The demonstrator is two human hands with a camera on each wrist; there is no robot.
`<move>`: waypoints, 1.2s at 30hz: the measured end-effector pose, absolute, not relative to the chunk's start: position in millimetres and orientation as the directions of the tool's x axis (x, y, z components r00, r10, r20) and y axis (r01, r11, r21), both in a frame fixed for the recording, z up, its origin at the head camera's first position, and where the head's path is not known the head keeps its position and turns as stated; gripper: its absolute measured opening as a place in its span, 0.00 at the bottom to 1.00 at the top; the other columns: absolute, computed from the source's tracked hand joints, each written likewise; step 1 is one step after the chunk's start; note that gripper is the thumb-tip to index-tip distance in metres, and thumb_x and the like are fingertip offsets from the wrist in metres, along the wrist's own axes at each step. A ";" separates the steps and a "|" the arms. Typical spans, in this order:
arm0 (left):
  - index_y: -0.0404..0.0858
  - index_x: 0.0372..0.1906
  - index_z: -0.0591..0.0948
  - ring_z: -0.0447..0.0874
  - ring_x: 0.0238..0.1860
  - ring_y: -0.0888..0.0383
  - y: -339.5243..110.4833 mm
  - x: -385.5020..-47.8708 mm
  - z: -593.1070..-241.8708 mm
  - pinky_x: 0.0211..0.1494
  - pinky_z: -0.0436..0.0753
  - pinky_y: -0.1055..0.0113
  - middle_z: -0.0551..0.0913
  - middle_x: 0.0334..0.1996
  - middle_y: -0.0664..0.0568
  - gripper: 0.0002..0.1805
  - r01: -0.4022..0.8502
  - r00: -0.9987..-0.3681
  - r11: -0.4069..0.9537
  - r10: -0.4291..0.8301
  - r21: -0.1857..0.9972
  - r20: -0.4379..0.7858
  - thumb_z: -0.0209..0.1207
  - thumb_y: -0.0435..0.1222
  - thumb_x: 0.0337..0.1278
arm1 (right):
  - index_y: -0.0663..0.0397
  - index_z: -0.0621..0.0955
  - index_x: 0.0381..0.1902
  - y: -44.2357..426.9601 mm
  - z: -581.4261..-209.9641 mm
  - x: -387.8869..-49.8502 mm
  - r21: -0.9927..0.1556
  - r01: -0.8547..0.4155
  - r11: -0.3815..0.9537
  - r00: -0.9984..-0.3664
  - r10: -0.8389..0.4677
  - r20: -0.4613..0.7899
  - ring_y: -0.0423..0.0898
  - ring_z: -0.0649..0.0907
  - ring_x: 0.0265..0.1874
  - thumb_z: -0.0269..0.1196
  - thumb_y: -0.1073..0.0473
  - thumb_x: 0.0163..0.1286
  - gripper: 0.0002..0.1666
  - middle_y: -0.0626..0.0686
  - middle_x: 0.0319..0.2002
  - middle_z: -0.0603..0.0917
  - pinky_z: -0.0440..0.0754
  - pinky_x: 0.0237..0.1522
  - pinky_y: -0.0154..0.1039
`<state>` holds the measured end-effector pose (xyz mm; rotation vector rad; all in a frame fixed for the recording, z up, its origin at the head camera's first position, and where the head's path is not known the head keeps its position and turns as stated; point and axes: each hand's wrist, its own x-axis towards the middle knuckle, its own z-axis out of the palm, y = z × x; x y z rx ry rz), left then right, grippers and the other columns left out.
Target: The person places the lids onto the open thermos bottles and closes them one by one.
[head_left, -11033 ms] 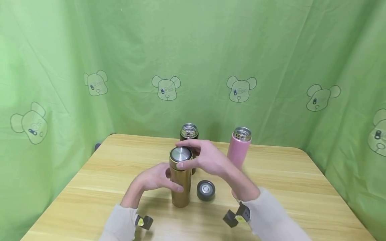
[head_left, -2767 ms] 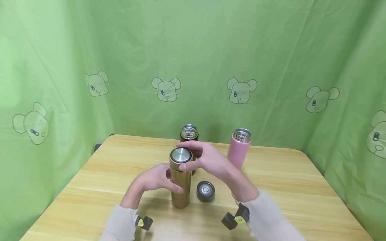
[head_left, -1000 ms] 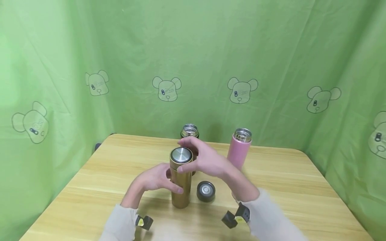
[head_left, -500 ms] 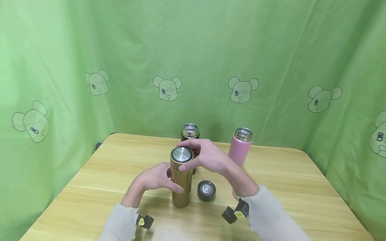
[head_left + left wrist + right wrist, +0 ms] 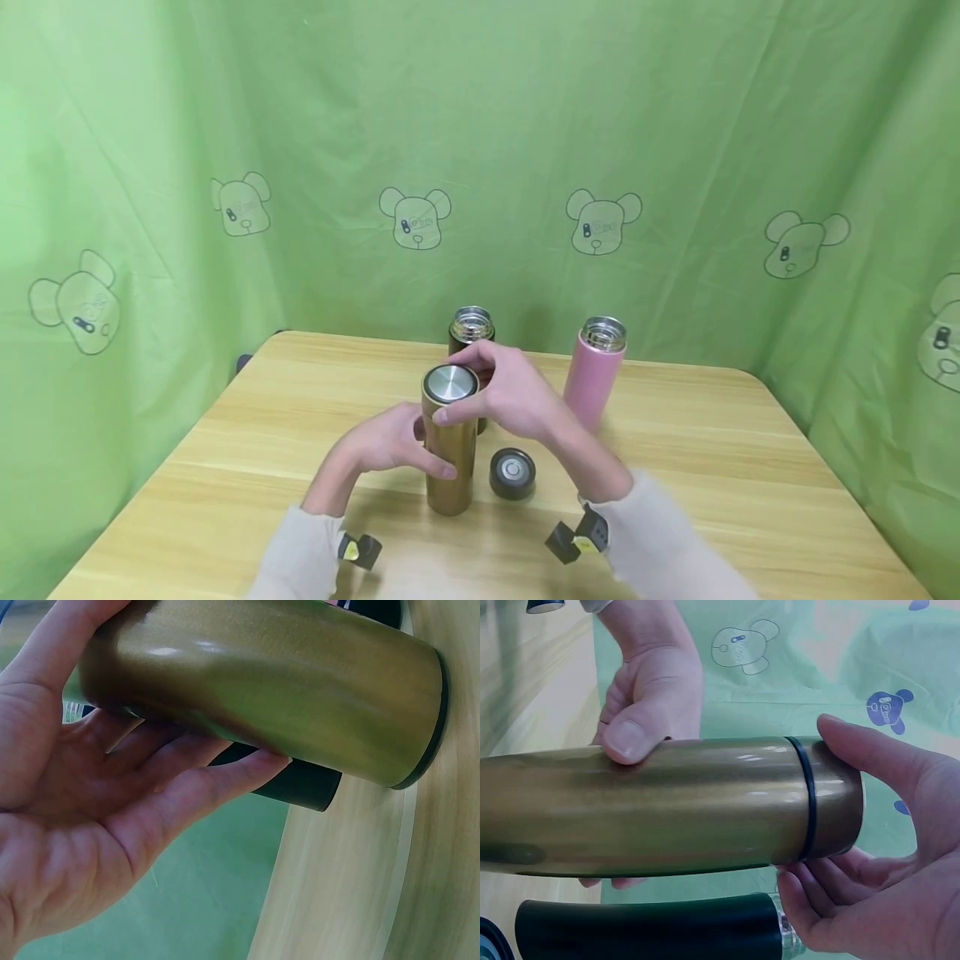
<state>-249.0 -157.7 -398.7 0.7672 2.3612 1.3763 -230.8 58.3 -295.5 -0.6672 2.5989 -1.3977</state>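
Observation:
A gold thermos (image 5: 459, 442) stands upright on the wooden table in the head view, its lid (image 5: 452, 384) topped by a shiny silver disc. My left hand (image 5: 386, 437) holds the body around its middle, thumb in front and other fingers behind. Up at the lid, my right hand (image 5: 517, 396) grips the side with thumb and fingers. The right wrist view shows a dark ring (image 5: 808, 799) between lid and body. Just right of the thermos lies a separate black lid (image 5: 512, 473), its inner side up.
Behind the right hand stands a dark thermos (image 5: 472, 327) with an uncovered steel mouth. A pink thermos (image 5: 592, 379), also uncovered, is farther right, its lower part behind the right forearm. Green curtains (image 5: 510, 125) surround the table (image 5: 720, 450).
My right thumb and fingers shift back and forth around the lid; the thumb is now farther left than half a second ago. The left hand and the thermoses keep their places.

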 end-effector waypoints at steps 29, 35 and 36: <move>0.54 0.59 0.81 0.83 0.53 0.59 -157.7 -246.8 -397.0 0.63 0.78 0.55 0.86 0.51 0.62 0.34 0.309 -0.823 0.421 0.568 0.853 0.017 0.78 0.48 0.41 | 0.48 0.74 0.53 52.1 -303.6 -222.7 -0.814 -0.339 0.472 -0.911 -0.382 0.157 0.46 0.81 0.40 0.83 0.44 0.44 0.42 0.50 0.42 0.81 0.82 0.43 0.41; 0.53 0.59 0.81 0.84 0.53 0.59 -157.1 -245.4 -395.1 0.62 0.79 0.54 0.86 0.51 0.62 0.34 0.306 -0.823 0.427 0.568 0.851 0.011 0.78 0.49 0.41 | 0.48 0.68 0.71 57.1 -298.1 -222.3 -0.818 -0.359 0.451 -0.869 -0.481 0.116 0.46 0.82 0.55 0.80 0.45 0.53 0.52 0.50 0.57 0.81 0.81 0.60 0.48; 0.53 0.59 0.80 0.83 0.53 0.59 -157.0 -245.3 -395.0 0.62 0.79 0.54 0.86 0.52 0.62 0.34 0.306 -0.822 0.426 0.570 0.851 0.010 0.78 0.49 0.41 | 0.48 0.67 0.73 58.3 -296.8 -222.8 -0.824 -0.359 0.438 -0.858 -0.503 0.107 0.47 0.81 0.58 0.79 0.46 0.54 0.53 0.50 0.60 0.81 0.79 0.63 0.49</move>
